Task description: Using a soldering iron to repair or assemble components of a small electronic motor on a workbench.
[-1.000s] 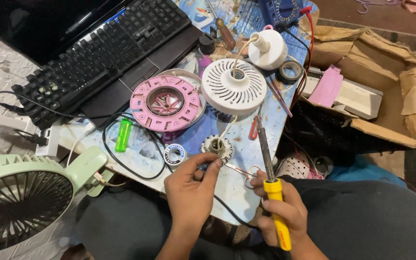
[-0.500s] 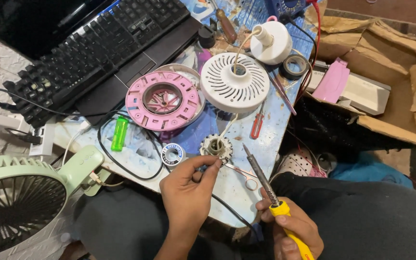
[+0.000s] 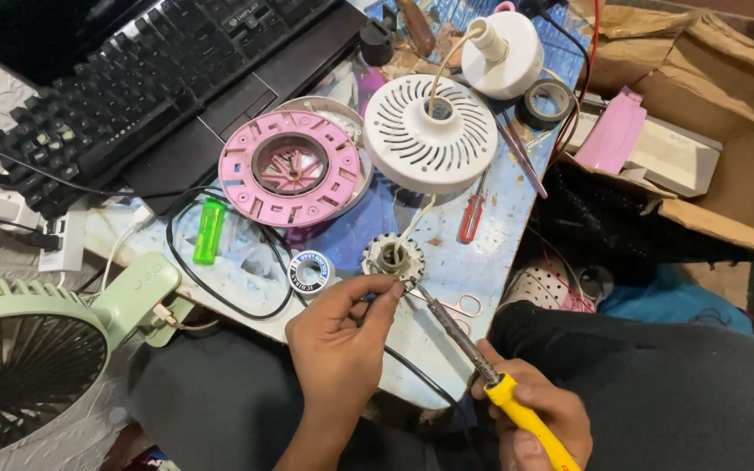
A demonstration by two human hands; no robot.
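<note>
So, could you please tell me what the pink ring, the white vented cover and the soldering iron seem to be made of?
Pink ring: likely moulded plastic, matte, with ribs and cut-outs. White vented cover: probably plastic too, smooth, with slotted vents. Soldering iron: dull grey metal shaft, glossy yellow plastic handle held in the right hand.

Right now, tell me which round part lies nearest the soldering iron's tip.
The small toothed core, touching the left hand; the pink ring and white vented cover lie farther up.
</note>
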